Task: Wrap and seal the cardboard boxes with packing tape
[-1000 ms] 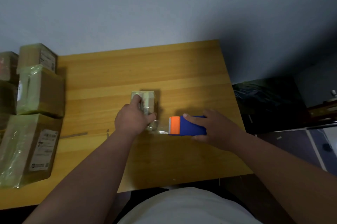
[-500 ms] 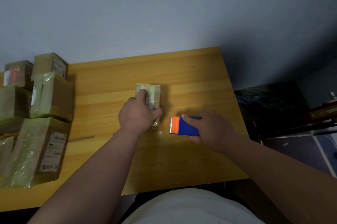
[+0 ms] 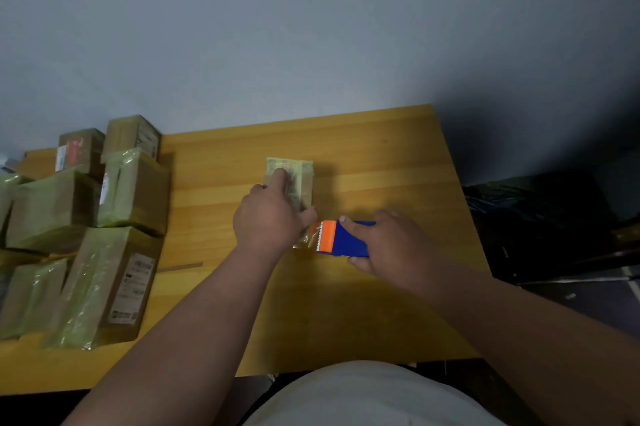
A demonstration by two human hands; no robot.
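Note:
A small cardboard box, glossy with tape, lies in the middle of the wooden table. My left hand rests on top of it, index finger stretched along the lid and thumb at its near right corner. My right hand grips a blue tape dispenser with an orange cutter end, just right of the box's near end. A short strip of clear tape runs from the cutter to the box. The box's near half is hidden under my left hand.
Several taped cardboard boxes with shipping labels are stacked along the table's left side, a large one nearest me. A thin strip lies on the table beside them. Dark clutter sits beyond the table's right edge.
The dispenser in my right hand has closed in on the box's near end. My left hand stays on the box. The view has tilted up a little.

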